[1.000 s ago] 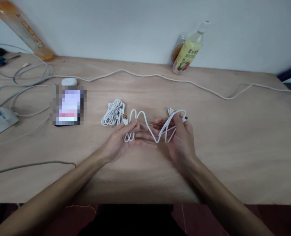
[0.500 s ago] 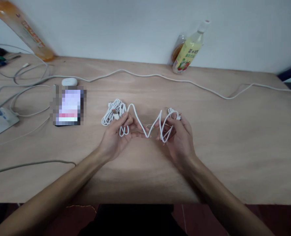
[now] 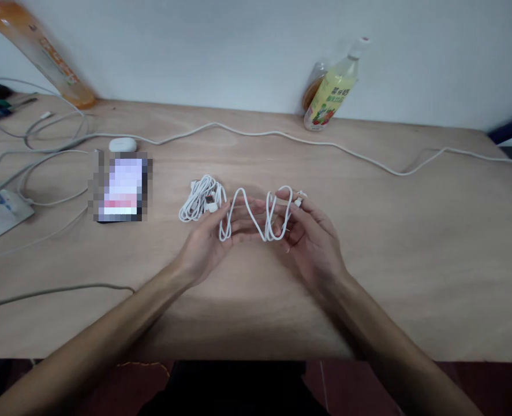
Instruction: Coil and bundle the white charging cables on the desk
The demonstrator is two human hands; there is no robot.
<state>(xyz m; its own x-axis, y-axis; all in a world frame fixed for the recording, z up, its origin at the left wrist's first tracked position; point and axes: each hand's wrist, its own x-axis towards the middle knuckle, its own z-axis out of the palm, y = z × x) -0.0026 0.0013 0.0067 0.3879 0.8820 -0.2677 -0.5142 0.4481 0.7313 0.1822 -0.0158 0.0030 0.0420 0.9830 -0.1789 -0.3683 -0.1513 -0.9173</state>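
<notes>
A loosely looped white cable (image 3: pixel 246 202) is stretched between my two hands above the table. My left hand (image 3: pixel 208 240) has it between thumb and fingers, with a USB plug (image 3: pixel 211 202) at the thumb tip; the other fingers reach under the loops. My right hand (image 3: pixel 314 237) grips the cable's other end, where a small white connector (image 3: pixel 298 202) shows by the thumb and index finger. Just behind my left hand, a coiled bundle of white cable (image 3: pixel 193 202) lies on the table.
A phone (image 3: pixel 123 188) and a white case (image 3: pixel 122 144) lie at the left. A long white cable (image 3: pixel 256 133) crosses the wooden table (image 3: pixel 411 248). Near the wall stand an orange bottle (image 3: pixel 43 55) and a yellow bottle (image 3: pixel 331 92). A white power strip (image 3: pixel 15 202) sits far left.
The loops between my hands have shifted and bunched toward the middle. My right fingers have moved slightly, and the left-hand plug sits a little further right.
</notes>
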